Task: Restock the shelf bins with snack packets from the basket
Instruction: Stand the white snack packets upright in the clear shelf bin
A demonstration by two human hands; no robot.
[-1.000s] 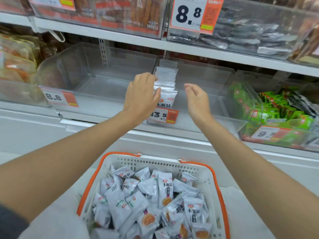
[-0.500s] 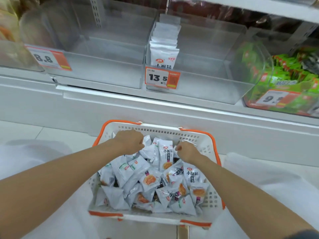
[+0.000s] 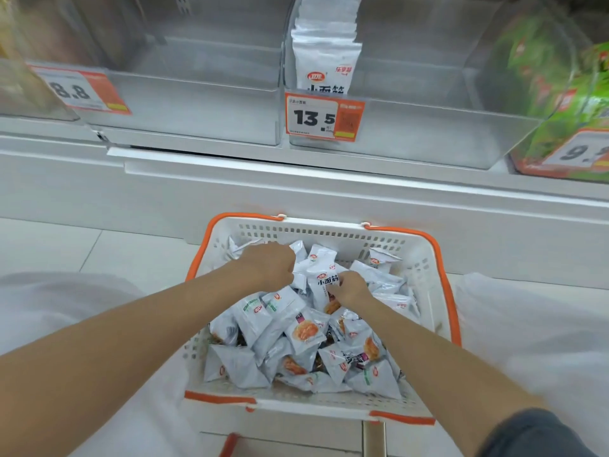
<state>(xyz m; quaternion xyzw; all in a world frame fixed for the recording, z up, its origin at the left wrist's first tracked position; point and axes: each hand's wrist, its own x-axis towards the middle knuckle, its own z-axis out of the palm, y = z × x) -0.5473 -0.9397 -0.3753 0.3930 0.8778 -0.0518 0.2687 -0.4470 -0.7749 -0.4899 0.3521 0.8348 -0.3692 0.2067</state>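
A white basket with orange trim (image 3: 425, 258) stands below me, holding several grey-white snack packets (image 3: 306, 331). My left hand (image 3: 267, 267) is down in the far part of the pile, fingers curled round a packet. My right hand (image 3: 349, 288) pinches an upright packet with dark lettering (image 3: 324, 283). Above, a clear shelf bin with a 13.5 price tag (image 3: 428, 133) holds a row of the same packets (image 3: 324, 64) standing along its left side.
A second clear bin with an 8.8 tag (image 3: 197, 107) sits to the left of the first. A bin of green packets (image 3: 566, 94) is at the right. A white shelf ledge (image 3: 296, 179) runs between the bins and the basket.
Both hands came down from the shelf bin into the basket. They now grip packets in the far part of the pile, and my view has tilted down and closer.
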